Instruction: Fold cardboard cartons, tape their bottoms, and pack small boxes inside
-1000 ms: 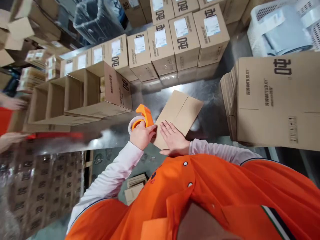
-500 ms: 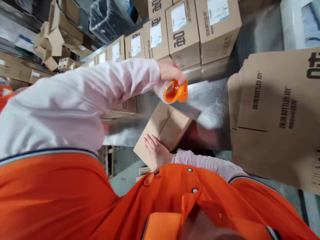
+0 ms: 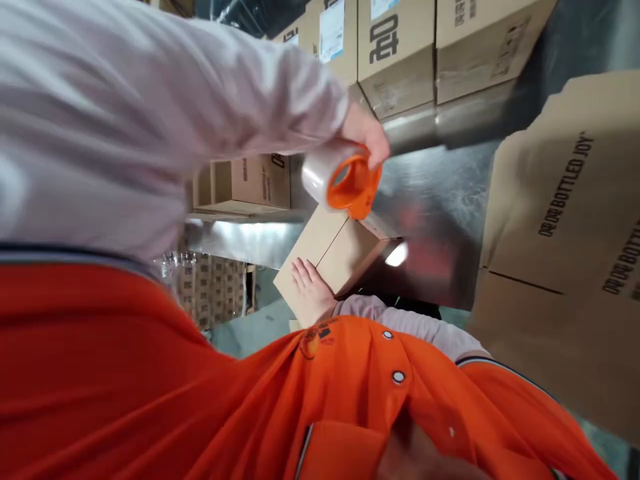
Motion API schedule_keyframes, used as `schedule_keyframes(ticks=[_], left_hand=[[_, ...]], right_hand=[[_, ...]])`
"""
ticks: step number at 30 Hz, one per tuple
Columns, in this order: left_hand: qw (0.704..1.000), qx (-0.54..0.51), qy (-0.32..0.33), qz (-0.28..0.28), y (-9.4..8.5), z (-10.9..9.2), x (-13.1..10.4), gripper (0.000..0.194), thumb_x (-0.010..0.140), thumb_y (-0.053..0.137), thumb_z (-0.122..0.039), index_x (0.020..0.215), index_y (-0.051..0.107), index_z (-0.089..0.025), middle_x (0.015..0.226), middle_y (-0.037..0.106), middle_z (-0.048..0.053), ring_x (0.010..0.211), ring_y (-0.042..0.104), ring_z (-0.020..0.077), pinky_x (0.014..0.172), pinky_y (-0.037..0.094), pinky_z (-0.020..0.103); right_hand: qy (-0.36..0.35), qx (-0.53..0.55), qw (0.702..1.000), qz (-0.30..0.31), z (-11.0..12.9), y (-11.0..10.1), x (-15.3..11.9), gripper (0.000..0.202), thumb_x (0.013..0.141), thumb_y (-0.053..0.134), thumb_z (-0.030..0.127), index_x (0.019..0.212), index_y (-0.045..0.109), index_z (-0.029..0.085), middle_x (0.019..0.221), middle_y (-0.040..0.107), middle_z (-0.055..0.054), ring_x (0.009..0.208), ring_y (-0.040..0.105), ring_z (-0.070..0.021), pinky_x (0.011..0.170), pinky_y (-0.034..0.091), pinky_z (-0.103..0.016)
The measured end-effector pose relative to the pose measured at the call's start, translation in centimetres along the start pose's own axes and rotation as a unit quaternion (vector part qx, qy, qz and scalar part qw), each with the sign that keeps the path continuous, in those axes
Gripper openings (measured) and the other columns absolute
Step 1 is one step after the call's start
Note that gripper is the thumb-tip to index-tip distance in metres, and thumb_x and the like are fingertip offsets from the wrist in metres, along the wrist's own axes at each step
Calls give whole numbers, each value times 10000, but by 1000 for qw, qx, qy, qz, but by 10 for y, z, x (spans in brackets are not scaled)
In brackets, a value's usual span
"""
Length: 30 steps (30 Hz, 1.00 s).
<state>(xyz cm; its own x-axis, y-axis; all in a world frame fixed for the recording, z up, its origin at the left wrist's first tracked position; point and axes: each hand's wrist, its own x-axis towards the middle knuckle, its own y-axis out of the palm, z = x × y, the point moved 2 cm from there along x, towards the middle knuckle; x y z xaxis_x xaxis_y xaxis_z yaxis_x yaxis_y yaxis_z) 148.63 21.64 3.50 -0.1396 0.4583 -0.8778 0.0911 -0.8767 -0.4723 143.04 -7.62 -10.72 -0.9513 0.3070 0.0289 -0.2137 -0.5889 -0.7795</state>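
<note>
My left hand (image 3: 369, 135) is closed round an orange tape dispenser (image 3: 361, 190) with a wide roll of clear tape (image 3: 316, 175). The dispenser is over the upper end of a brown cardboard box (image 3: 345, 257), at the end of the seam between its flaps; whether it touches the box I cannot tell. On the lower left part of the box, beside the seam, my right hand (image 3: 311, 290) lies flat with its fingers stretched out. The box sits tilted at the edge of a shiny metal table (image 3: 425, 180).
Labelled cartons (image 3: 400, 60) stand in a row along the far side. Flattened cardboard (image 3: 560, 267) is stacked at the right. Another carton (image 3: 260, 180) lies left of the dispenser. Wrapped goods (image 3: 210, 290) stand beyond the table's lower left edge.
The view has shifted and tilted. My left hand and the dispenser look larger and closer, with the dispenser's front turned more downward. My right hand still rests on the box.
</note>
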Motion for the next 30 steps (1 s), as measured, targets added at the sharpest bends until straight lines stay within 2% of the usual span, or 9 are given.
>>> schedule_keyframes(ticks=[2,6,9,13,16,19,22,26,30], left_hand=[[1000,5,-17,20,15,36,-40,520,713,608,-384,1103,839,-128,890,804,75,824,764,274,824,620,400],[987,-54,58,-139,88,100,-95,802,688,677,-416,1457,670,-188,1250,775,35,1080,740,255,1026,575,346],[966,-152,84,-190,148,129,-99,826,718,660,-336,1520,590,-151,1263,779,24,1033,749,215,977,591,295],[943,-170,154,-240,183,142,-81,838,731,695,-322,1545,570,-168,1328,764,45,1093,752,236,1023,586,321],[926,-143,178,-301,189,139,-73,871,703,752,-319,1547,585,-179,1465,693,93,1244,709,290,1131,537,377],[925,-119,165,-322,185,128,-71,867,733,790,-369,1559,594,-190,1407,724,100,1252,707,342,1136,532,438],[926,-114,187,-306,175,120,-71,841,765,800,-390,1563,604,-212,1336,753,79,1230,713,358,1112,542,456],[918,-126,209,-313,173,125,-76,737,760,798,-357,1480,683,-252,1287,755,49,1210,707,344,1067,546,432],[936,-134,176,-274,228,163,-108,770,719,802,-394,1470,678,-284,1141,779,45,1098,744,339,972,559,398]], right_hand=[[5,15,1000,12,-1,-3,0,601,1045,318,153,1587,540,21,1700,360,-202,1653,252,-291,1383,219,-539],[3,11,1000,18,-1,-18,-8,582,1039,360,130,1570,519,-46,1651,420,-269,1613,359,-324,1341,322,-584],[-54,11,998,39,-10,-50,-30,513,975,538,148,1445,637,-30,1555,537,-288,1478,528,-357,1261,423,-579],[-197,127,960,151,-50,-123,-70,237,999,623,289,1052,801,141,1148,770,-110,1083,724,-230,1027,576,-354],[108,133,984,-42,-106,-175,-65,471,1144,388,410,1161,759,121,1126,757,-129,1075,725,-226,1007,559,-357],[347,74,933,-52,-146,-186,-39,674,1152,353,541,1334,676,-22,1379,649,-304,1331,642,-333,1134,475,-440],[408,42,912,14,-159,-176,-18,873,1125,291,623,1330,648,-147,1408,569,-424,1426,570,-391,1156,424,-449],[438,9,899,10,-153,-173,-17,1000,1054,260,721,1295,651,-167,1364,585,-438,1404,594,-373,1096,445,-426],[465,-15,885,-10,-151,-173,-22,1059,978,258,800,1231,674,-140,1356,604,-410,1414,588,-351,1085,439,-397]])
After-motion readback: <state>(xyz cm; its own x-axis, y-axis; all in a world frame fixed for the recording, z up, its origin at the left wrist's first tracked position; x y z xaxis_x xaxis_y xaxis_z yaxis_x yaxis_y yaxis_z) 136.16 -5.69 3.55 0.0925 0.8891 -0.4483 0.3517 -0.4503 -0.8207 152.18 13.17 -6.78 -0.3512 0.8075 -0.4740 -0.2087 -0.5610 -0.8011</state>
